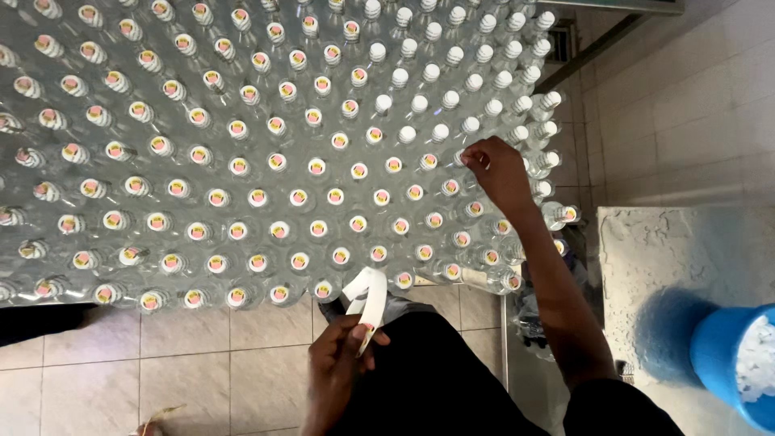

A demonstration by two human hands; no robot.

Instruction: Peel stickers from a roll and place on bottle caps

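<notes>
Pinching a sticker strip (pixel 367 299) in the left hand (pixel 339 363), a bottle cap (pixel 470 125) is touched by the right hand (pixel 496 169), fingertips pressed together; each sticker is best centred squarely.

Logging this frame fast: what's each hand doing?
Left hand: closed on a white sticker strip.
Right hand: fingers pinched at a bottle cap.

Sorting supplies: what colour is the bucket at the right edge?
Blue bucket, holding white pieces; head view, the only one.
</notes>
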